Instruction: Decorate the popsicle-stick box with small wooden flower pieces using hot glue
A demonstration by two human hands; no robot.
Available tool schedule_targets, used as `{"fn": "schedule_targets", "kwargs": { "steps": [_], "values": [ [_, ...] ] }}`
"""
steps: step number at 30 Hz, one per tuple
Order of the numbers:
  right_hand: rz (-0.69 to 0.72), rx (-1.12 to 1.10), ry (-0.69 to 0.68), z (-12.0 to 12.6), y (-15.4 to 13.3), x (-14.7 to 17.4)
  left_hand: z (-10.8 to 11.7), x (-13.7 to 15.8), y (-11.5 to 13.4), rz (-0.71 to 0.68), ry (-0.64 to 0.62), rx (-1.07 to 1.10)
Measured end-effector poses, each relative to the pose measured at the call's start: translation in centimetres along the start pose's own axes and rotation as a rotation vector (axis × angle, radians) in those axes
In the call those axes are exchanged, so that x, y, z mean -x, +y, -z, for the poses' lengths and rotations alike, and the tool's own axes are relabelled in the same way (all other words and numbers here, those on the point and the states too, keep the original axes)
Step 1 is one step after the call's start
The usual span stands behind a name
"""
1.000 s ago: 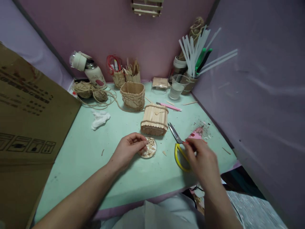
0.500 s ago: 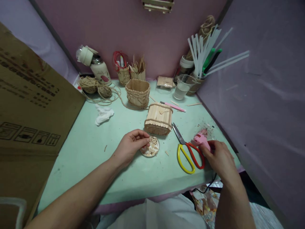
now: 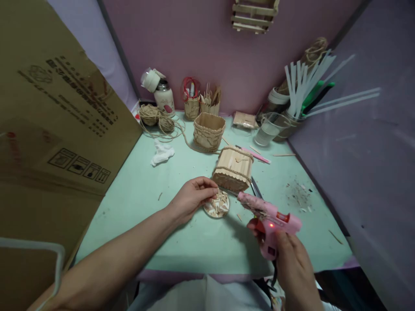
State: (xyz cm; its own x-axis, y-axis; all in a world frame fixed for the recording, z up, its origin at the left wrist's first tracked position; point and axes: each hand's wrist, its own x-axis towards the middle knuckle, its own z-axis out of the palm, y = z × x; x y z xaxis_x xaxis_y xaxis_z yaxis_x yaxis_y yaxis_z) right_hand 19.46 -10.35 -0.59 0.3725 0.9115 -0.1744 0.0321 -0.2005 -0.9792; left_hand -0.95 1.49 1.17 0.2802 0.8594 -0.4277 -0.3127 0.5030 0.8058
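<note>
A pink glue gun [image 3: 270, 220] with a lit red light is gripped in my right hand [image 3: 288, 255], raised above the table with its nozzle pointing left. My left hand [image 3: 197, 196] has its fingertips pinched at the upper left of a small round dish [image 3: 206, 213] of wood chips; what they pinch is too small to make out. Just behind the dish, a wooden-slat box [image 3: 234, 166] with twine edging lies on its side. The scissors [image 3: 256, 188] beside it are mostly hidden behind the glue gun.
A woven-look wooden basket [image 3: 209, 134], twine balls [image 3: 155, 117], a bottle [image 3: 164, 98] and a cup of water [image 3: 266, 134] stand farther back. White glue sticks [image 3: 300, 90] rise at the right. A cardboard box [image 3: 74, 129] borders the left; crumpled tissue [image 3: 162, 153] lies near it.
My right hand has lifted the glue gun off the table and swung it left, over the scissors. My left hand stays pinched at the dish. The camera view has shifted left.
</note>
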Motion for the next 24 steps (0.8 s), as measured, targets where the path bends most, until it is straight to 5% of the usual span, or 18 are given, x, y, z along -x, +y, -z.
{"fn": "schedule_targets", "kwargs": {
  "steps": [24],
  "values": [
    [0.09, 0.179, -0.022, -2.0, -0.8, 0.3, 0.1, 0.1, 0.0, -0.015, -0.016, -0.015]
  ]
}}
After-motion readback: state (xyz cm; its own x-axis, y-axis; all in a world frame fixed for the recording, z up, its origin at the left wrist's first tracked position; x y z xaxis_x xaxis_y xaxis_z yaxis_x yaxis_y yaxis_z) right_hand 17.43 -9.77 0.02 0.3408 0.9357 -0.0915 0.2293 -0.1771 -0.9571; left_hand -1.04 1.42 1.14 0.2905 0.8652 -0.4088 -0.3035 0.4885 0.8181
